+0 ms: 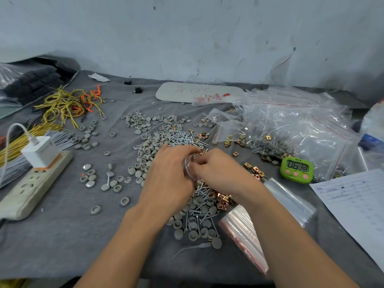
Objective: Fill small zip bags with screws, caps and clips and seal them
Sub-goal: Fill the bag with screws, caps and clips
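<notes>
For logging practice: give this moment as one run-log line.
left hand: holds zip bag | right hand: pinches same bag | seal: cannot tell

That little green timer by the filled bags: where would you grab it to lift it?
Probably take the green timer by its two side edges, coming down from above on the near side. Its display faces up, so the rounded rim is the free part. The filled bags crowd it from behind and the paper sheet lies to its near right, while bare cloth shows in front.
</notes>
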The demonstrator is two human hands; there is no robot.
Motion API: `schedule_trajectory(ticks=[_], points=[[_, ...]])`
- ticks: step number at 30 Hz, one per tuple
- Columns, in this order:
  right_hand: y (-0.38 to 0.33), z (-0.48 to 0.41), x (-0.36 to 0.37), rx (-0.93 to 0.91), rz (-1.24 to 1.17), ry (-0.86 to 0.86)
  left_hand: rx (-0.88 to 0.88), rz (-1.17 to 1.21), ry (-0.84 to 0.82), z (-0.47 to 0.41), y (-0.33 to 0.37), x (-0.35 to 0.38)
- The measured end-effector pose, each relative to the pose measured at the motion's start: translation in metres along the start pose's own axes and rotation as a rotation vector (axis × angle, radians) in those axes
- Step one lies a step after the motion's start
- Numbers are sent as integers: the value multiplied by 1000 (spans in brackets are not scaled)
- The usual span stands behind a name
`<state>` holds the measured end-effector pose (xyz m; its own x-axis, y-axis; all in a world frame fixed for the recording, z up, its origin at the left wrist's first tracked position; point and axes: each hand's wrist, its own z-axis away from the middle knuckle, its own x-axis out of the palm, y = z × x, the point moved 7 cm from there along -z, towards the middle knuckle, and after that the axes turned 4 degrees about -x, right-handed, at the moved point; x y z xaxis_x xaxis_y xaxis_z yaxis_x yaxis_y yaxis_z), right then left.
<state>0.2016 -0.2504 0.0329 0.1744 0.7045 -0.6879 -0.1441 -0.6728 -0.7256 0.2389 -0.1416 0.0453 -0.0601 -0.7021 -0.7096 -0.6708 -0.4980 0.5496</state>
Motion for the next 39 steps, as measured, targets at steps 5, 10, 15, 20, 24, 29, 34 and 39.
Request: schedule_trajectory(ticks=[5,10,15,20,24,29,34,39], points=[[14,4,-24,74,-316,265,-152,33,49,0,-15,-12],[34,3,-26,202,295,231,-281,261,199,-1,-33,-40],[41,-2,-5,237,514,49,-295,362,392,4,-42,-60],[39,-1,-10,239,501,93,-102,23,393,1,-30,-55],[39,-1,-17,245,534,156,-75,-141,178,-7,-29,-27],[45,-2,-8,274,509,28,-135,-144,46,-8,-41,-9],[38,-1,-8,247,584,34,-148,-143,32,-8,-44,-8],[28,3,-21,218,408,269,-146,-132,21,-7,-42,-8]])
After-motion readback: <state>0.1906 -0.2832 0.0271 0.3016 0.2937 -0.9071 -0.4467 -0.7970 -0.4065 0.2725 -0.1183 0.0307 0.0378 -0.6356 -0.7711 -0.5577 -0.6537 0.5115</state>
